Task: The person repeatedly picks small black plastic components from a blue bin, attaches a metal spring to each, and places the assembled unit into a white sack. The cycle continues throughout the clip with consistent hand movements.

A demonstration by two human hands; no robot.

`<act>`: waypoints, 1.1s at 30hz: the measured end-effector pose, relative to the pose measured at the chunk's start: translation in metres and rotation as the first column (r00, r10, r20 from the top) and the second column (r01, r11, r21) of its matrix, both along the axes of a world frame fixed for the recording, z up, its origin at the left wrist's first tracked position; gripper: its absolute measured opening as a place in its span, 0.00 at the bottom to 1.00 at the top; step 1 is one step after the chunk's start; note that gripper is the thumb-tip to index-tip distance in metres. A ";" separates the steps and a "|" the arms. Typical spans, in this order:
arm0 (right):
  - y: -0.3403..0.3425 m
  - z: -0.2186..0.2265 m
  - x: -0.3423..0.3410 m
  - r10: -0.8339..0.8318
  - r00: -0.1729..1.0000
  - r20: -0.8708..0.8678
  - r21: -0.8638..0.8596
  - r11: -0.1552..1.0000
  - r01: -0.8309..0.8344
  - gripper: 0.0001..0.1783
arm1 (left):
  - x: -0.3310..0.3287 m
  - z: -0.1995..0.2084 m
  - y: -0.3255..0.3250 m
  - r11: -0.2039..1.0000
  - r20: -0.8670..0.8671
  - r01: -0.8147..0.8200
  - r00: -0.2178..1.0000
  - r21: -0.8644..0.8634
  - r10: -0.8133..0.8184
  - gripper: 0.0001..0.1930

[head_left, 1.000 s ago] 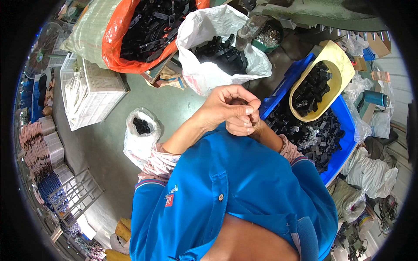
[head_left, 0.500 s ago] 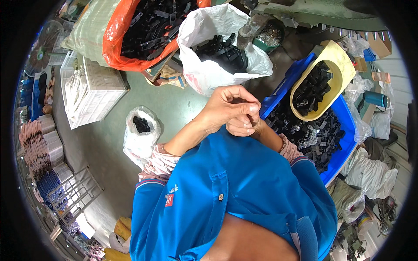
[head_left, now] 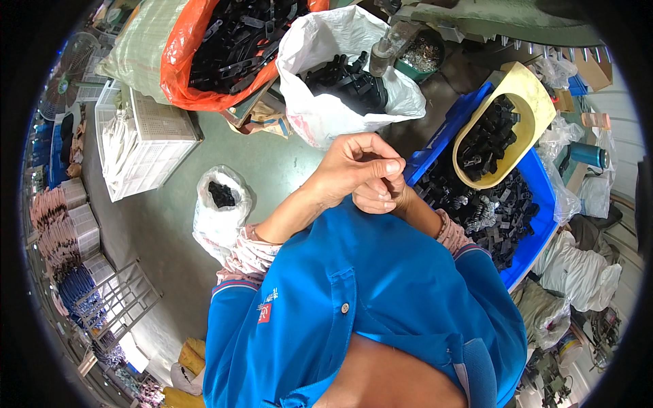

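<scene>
My left hand (head_left: 352, 170) and my right hand (head_left: 382, 193) meet in front of my chest, fingertips pinched and pressed together. Whatever they hold, if anything, is hidden by the fingers. Just beyond them stands a white woven sack (head_left: 320, 126) with black plastic parts (head_left: 354, 85) inside. To the right of my right hand is a blue bin (head_left: 541, 228) heaped with small black parts (head_left: 507, 224) and a few shiny metal springs (head_left: 481, 214). A yellow scoop-like container (head_left: 537, 112), also holding black pieces, rests on top of that bin.
An orange-lined sack (head_left: 178, 75) of long black parts stands at the far left, near a white plastic crate (head_left: 163, 146). A small white bag (head_left: 216, 221) sits on the floor at left. A green bowl (head_left: 425, 58) of small metal pieces is at the back.
Both hands stay pinched together at the same place. The left thumb and the fingertips have shifted very slightly to the left; the surroundings look unchanged.
</scene>
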State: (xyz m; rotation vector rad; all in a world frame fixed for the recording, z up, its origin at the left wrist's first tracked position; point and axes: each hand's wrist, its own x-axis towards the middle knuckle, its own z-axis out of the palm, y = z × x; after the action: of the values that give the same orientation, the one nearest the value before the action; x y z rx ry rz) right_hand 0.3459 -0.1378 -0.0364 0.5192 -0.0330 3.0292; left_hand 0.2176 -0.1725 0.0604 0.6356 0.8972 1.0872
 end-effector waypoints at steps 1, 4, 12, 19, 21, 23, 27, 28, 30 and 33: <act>0.000 0.000 0.001 -0.012 1.000 0.015 0.006 1.000 0.012 0.29 | 0.000 0.000 0.000 1.000 0.000 0.000 1.000 -0.009 0.000 0.08; 0.000 0.001 0.002 -0.043 0.998 0.033 0.040 0.998 0.042 0.29 | 0.002 -0.007 0.001 0.998 -0.043 -0.044 0.998 0.039 0.046 0.08; 0.002 0.006 0.003 -0.081 0.994 0.068 0.049 0.996 0.077 0.31 | 0.001 -0.006 0.002 0.997 -0.026 -0.050 0.998 0.050 0.051 0.08; 0.002 0.002 0.002 -0.066 0.995 0.070 0.024 0.998 0.064 0.31 | -0.001 -0.009 0.003 0.996 -0.029 -0.055 0.998 0.072 0.057 0.07; 0.002 0.002 0.002 -0.060 0.995 0.074 0.016 0.998 0.059 0.31 | -0.001 -0.010 0.003 0.995 -0.024 -0.064 0.998 0.073 0.066 0.07; 0.002 0.002 0.002 -0.060 0.995 0.075 0.015 0.998 0.059 0.31 | -0.001 -0.010 0.003 0.995 -0.019 -0.066 0.998 0.073 0.068 0.07; 0.002 0.004 0.001 -0.063 0.994 0.086 0.023 0.998 0.061 0.31 | -0.002 -0.010 0.002 0.995 -0.004 -0.068 0.998 0.080 0.068 0.07; 0.002 0.005 0.001 -0.062 0.994 0.091 0.025 0.998 0.060 0.31 | -0.002 -0.010 0.002 0.994 0.001 -0.071 0.997 0.082 0.071 0.07; 0.002 0.005 0.001 -0.059 0.993 0.102 0.024 0.998 0.057 0.31 | -0.005 -0.009 0.002 0.996 0.013 -0.058 0.998 0.069 0.058 0.06; 0.001 0.004 0.000 -0.045 0.994 0.100 0.009 0.999 0.044 0.31 | -0.005 -0.009 0.002 0.996 -0.003 -0.066 0.998 0.066 0.067 0.07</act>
State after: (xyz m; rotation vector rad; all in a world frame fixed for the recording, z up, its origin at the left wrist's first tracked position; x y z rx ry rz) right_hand 0.3461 -0.1364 -0.0323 0.3607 -0.0593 3.0095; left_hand 0.2129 -0.1706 0.0515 0.6666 0.8951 1.1790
